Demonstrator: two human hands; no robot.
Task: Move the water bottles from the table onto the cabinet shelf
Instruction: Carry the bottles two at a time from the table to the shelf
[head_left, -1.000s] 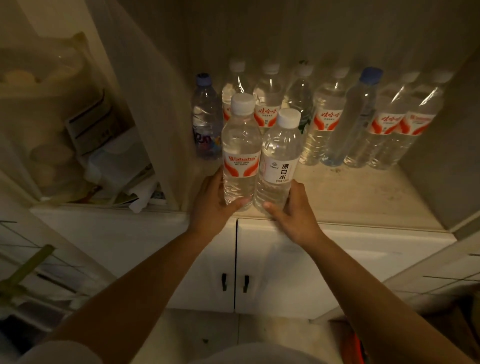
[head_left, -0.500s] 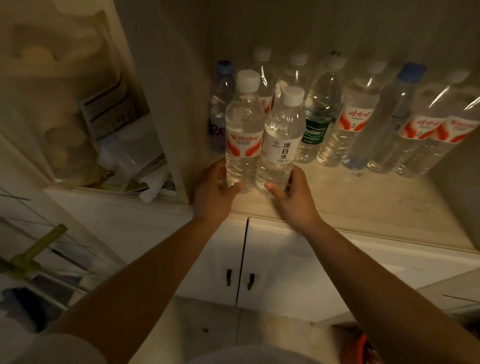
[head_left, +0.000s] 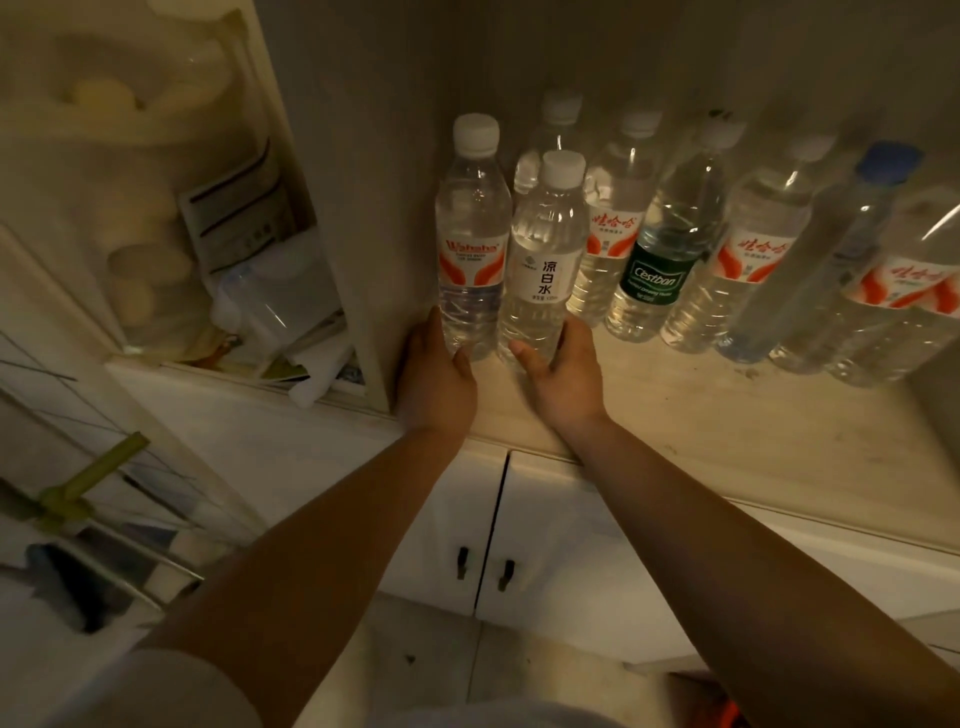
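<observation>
1. Two water bottles stand upright and side by side at the left end of the cabinet shelf (head_left: 701, 415), close to the side wall of the cabinet
2. The left hand (head_left: 435, 376) wraps its grip around the base of the red-label bottle (head_left: 471, 244), thumb on the front of the bottle and fingers hidden behind it
3. The right hand (head_left: 563, 374) has its grip closed on the bottom of the white-label bottle (head_left: 543, 260), which carries black characters – the thumb lies across the front, the other fingers curl round the right side
4. Both held bottles have white caps and clear water inside; their sides touch or nearly touch
5. Behind and to the right a row of bottles (head_left: 727, 249) lines the back of the shelf: several with red-and-white labels, one with a green label (head_left: 655, 278), and one with a blue cap (head_left: 885, 163)
6. The two held bottles sit just in front of that row, at its left end
7. Below the shelf are two white cabinet doors (head_left: 545, 530) with small dark handles, both shut
8. To the left, a separate compartment holds papers and a plastic container (head_left: 265, 306) – details there are dim and hard to make out
9. Both forearms reach up from the lower edge of the view, bare to the short pale sleeve at the left
</observation>
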